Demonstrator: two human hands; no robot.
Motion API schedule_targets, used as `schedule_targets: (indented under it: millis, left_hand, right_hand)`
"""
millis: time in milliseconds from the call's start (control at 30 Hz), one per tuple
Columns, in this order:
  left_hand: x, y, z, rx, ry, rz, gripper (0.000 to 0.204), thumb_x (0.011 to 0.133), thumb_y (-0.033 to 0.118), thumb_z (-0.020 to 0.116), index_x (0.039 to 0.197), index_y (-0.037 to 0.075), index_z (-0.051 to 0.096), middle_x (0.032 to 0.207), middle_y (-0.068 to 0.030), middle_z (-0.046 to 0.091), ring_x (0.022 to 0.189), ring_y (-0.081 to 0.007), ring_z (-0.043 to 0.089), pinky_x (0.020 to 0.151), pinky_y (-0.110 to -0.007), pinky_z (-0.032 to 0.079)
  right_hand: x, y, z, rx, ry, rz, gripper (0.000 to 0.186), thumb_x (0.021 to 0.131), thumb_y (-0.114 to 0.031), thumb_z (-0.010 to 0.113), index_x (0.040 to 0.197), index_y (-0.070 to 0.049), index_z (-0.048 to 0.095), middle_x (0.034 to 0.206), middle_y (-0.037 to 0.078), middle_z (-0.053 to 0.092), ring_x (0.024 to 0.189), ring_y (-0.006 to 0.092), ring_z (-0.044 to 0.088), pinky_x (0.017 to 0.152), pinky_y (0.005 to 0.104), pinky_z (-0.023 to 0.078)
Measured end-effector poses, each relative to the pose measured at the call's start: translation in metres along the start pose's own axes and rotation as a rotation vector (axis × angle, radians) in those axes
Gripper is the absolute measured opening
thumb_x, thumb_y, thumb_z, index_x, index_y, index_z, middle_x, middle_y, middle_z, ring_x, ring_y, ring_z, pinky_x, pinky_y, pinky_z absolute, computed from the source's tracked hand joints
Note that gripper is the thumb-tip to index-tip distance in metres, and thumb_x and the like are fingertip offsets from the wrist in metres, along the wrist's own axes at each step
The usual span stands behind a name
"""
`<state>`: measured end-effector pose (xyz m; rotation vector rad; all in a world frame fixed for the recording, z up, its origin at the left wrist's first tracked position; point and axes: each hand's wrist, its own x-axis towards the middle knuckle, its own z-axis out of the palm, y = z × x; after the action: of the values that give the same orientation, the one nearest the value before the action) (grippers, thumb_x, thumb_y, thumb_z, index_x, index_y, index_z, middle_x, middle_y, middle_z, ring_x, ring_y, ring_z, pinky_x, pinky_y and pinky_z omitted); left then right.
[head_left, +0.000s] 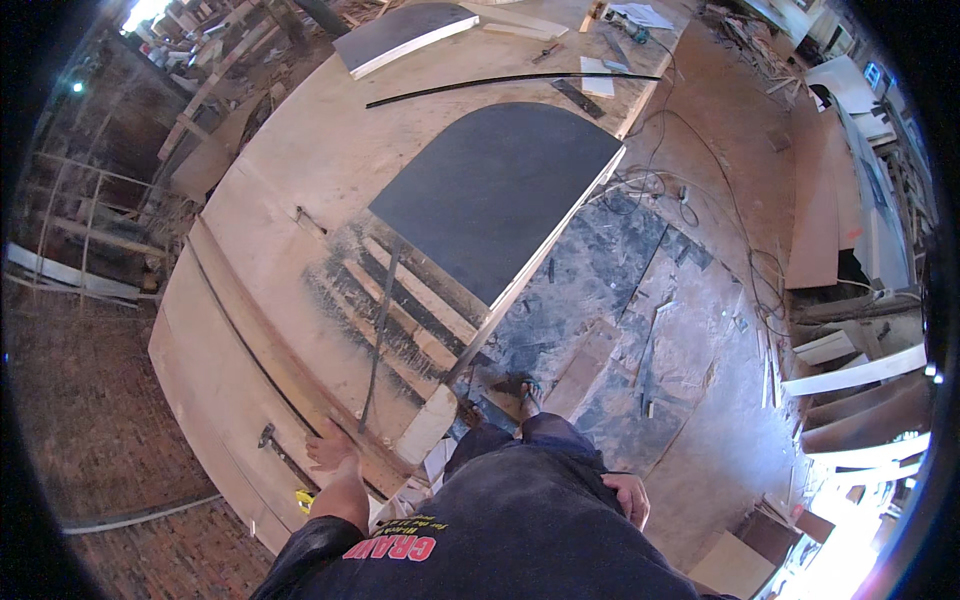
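My left hand [331,450] lies on a long wooden board [300,372] at the table's near left, its fingers spread at a thin dark strip [244,350] that runs along it. Just left of that hand rests a hammer [267,436], its handle pointing toward my forearm. A yellow tape measure [304,499], partly behind my arm, sits by the table edge. Down at my right side hangs my right hand [630,496], apart from the table; its fingers are mostly hidden. Ahead lies a dark panel [500,190] with a rounded far edge and pale sides.
Dusty wooden slats [410,325] and a narrow dark strip [381,325] lie beside the panel. Farther off are a long black strip [500,86], another dark panel [410,32] and a power tool [636,31]. Cables [735,190] and offcuts cover the floor to the right.
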<state>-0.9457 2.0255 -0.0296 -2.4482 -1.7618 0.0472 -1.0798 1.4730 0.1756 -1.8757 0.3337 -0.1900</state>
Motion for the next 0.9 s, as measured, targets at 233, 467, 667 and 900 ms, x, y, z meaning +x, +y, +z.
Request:
schedule_targets:
  millis: [233, 467, 667, 900]
  left_hand:
    - [0.001, -0.004, 0.008, -0.028, 0.034, -0.003, 0.091, 0.095, 0.077, 0.040, 0.151, 0.006, 0.042, 0.151, -0.0207, 0.050, 0.145, -0.0346, 0.044, 0.120, -0.066, 0.022]
    - [-0.003, -0.002, 0.010, -0.009, 0.102, 0.020, 0.085, 0.094, 0.076, 0.046, 0.146, 0.009, 0.047, 0.146, -0.0151, 0.055, 0.140, -0.0324, 0.047, 0.117, -0.070, 0.025]
    - [-0.004, 0.002, -0.001, 0.040, 0.077, -0.010, 0.090, 0.095, 0.077, 0.042, 0.150, 0.006, 0.043, 0.143, -0.0168, 0.057, 0.138, -0.0334, 0.049, 0.118, -0.068, 0.025]
    - [-0.001, -0.001, 0.007, 0.053, 0.068, -0.014, 0.090, 0.095, 0.077, 0.042, 0.149, 0.005, 0.045, 0.145, -0.0161, 0.057, 0.140, -0.0331, 0.048, 0.119, -0.066, 0.025]
  right_hand:
    - [0.009, 0.010, 0.006, -0.059, -0.085, -0.023, 0.035, 0.109, -0.026, 0.050, 0.102, 0.001, 0.070, 0.105, 0.018, 0.070, 0.099, 0.0325, 0.068, 0.091, 0.0413, 0.052]
    - [0.024, 0.014, 0.007, -0.021, -0.120, -0.036, 0.034, 0.108, -0.027, 0.051, 0.103, 0.000, 0.071, 0.105, 0.016, 0.071, 0.099, 0.0322, 0.068, 0.091, 0.0405, 0.052]
    - [0.030, 0.020, 0.004, 0.003, -0.176, -0.046, 0.035, 0.109, -0.029, 0.051, 0.105, 0.000, 0.071, 0.105, 0.015, 0.072, 0.101, 0.0319, 0.067, 0.093, 0.0408, 0.051]
    - [0.033, 0.020, 0.000, -0.006, -0.188, -0.041, 0.034, 0.109, -0.026, 0.051, 0.105, 0.001, 0.070, 0.106, 0.015, 0.072, 0.101, 0.0319, 0.067, 0.092, 0.0411, 0.051]
